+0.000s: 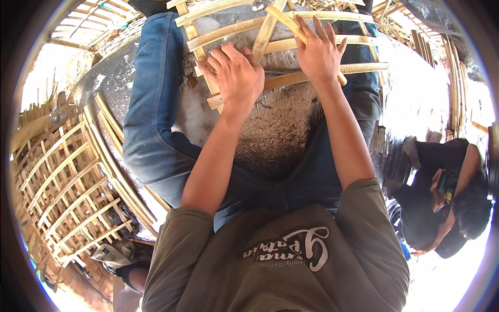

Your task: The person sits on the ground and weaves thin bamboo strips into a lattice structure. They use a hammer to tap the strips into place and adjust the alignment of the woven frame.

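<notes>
A frame of pale bamboo slats (283, 80), crossed and set in rows, lies in front of me between my legs. My left hand (236, 75) rests over the slats on the frame's left side. Its fingers are bent and drawn together at a slat, and what they pinch, if anything, is too small to make out. In my right hand (318, 54) is a hammer (283, 21) with a wooden handle, held above the frame's middle. The handle runs under the palm, its end showing by the wrist. The metal head is partly cut off at the top edge.
A woven bamboo lattice (67, 182) stands at the left, beside long bamboo strips (117, 171). A dark, worn sheet (280, 140) covers the ground under the frame. Another person (442, 192) in dark clothes sits at the right. Upright bamboo pieces (455, 88) stand behind.
</notes>
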`<action>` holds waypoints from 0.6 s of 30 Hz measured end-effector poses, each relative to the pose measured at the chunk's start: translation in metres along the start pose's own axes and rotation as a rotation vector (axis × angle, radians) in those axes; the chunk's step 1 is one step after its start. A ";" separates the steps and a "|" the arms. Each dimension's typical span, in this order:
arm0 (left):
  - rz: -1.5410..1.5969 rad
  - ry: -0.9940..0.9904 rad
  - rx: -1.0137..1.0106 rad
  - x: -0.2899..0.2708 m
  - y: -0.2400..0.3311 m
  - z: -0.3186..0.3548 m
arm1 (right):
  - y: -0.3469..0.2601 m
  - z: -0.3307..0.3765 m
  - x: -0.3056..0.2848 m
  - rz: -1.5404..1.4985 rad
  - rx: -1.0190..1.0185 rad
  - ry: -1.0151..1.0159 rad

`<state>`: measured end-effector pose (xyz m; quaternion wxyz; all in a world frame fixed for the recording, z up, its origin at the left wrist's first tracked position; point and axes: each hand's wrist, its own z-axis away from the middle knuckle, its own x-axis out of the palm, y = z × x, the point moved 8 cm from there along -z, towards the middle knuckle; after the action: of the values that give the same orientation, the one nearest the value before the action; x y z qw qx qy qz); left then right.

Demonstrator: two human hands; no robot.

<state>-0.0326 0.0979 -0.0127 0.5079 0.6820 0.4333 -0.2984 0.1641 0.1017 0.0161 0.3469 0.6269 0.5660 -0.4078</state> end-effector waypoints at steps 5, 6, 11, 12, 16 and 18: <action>0.021 -0.093 -0.055 0.006 -0.002 0.001 | 0.005 0.008 0.015 0.070 -0.005 -0.135; 0.010 -0.115 -0.071 0.005 -0.002 0.001 | 0.005 0.008 0.015 0.039 0.014 -0.155; -0.008 -0.123 -0.062 0.002 -0.003 0.000 | 0.005 0.007 0.015 -0.012 0.017 -0.197; -0.018 -0.138 -0.055 0.002 -0.004 0.001 | 0.004 0.008 0.015 -0.023 0.017 -0.196; -0.050 -0.180 0.013 -0.001 -0.005 0.002 | 0.004 0.009 0.016 -0.031 0.027 -0.201; -0.043 -0.163 0.085 -0.003 -0.006 0.002 | 0.005 0.008 0.016 -0.031 0.040 -0.205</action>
<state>-0.0391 0.0957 -0.0132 0.5055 0.6671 0.3921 -0.3818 0.1683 0.1012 -0.0019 0.3841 0.5800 0.5290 -0.4861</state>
